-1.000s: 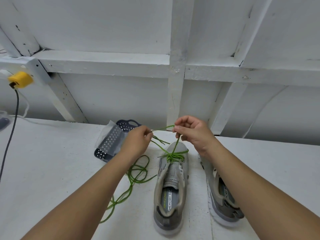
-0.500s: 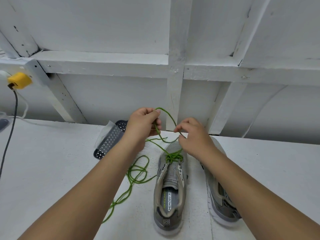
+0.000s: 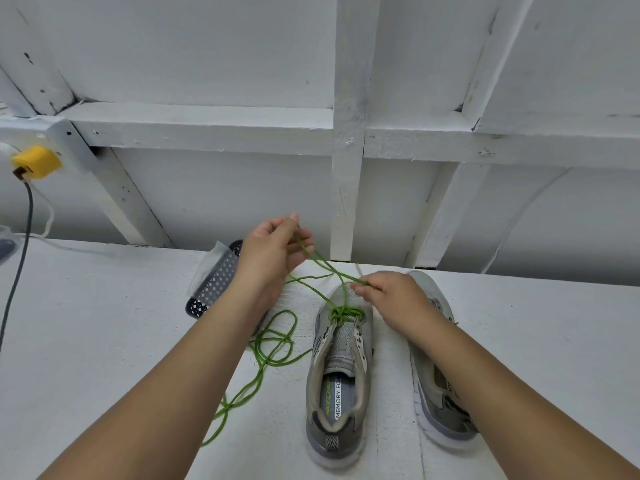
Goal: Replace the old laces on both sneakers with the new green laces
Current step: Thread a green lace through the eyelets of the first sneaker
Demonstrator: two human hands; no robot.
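Two grey sneakers stand side by side on the white table, toes pointing away from me. The left sneaker (image 3: 341, 372) has a green lace (image 3: 341, 311) threaded through its front eyelets only. My left hand (image 3: 273, 249) is raised above the table and pinches one strand of that lace. My right hand (image 3: 391, 294) pinches the other strand just above the toe. The two strands cross between my hands. The right sneaker (image 3: 438, 386) lies partly under my right forearm. A second green lace (image 3: 273, 344) lies looped on the table left of the left sneaker.
A dark perforated basket (image 3: 214, 289) with white paper in it sits behind my left forearm. A yellow plug (image 3: 34, 162) with a dark cable (image 3: 20, 258) hangs at the far left. White wooden framing rises behind the table.
My left hand has risen and drawn its strand up and left. My right hand has dropped toward the toe of the left sneaker, and the strands now cross between my hands.
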